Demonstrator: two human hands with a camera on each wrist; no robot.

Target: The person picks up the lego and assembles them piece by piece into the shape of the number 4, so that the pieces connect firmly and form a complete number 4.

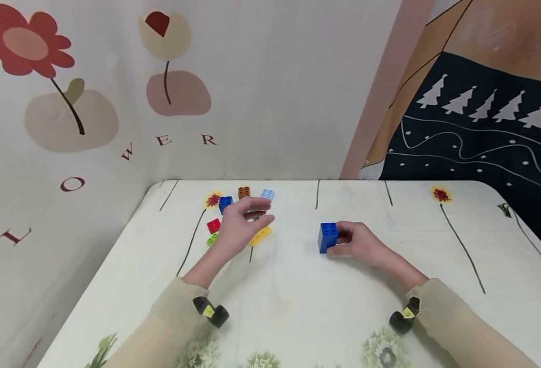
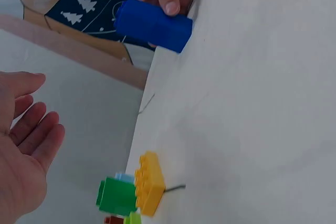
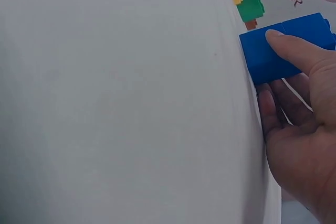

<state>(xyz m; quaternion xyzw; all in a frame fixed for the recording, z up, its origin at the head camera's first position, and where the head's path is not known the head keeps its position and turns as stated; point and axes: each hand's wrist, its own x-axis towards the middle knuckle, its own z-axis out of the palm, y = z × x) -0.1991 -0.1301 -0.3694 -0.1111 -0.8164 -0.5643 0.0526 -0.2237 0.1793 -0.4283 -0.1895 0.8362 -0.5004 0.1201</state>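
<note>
Between the thumb and fingers of my right hand (image 1: 361, 243) is an upright stack of blue toy bricks (image 1: 328, 238), studs facing up. A seam across the blue stack (image 3: 286, 45) shows in the right wrist view, and its base is at or close to the tabletop. My left hand (image 1: 239, 225) hovers over the loose bricks, thumb and fingers apart and nothing between them. Around it lie a yellow brick (image 1: 261, 236), a red brick (image 1: 213, 226), a lime brick (image 1: 212, 239) and a blue brick (image 1: 225, 204). A green brick (image 2: 116, 196), mostly hidden in the head view, appears in the left wrist view.
Behind the left hand are a brown brick (image 1: 244, 192) and a light blue brick (image 1: 267, 194). A white flower-print cloth (image 1: 289, 286) covers the table. A printed curtain (image 1: 270, 92) hangs along the table's far edge, and a dark tree-print cloth (image 1: 473, 133) is at the right.
</note>
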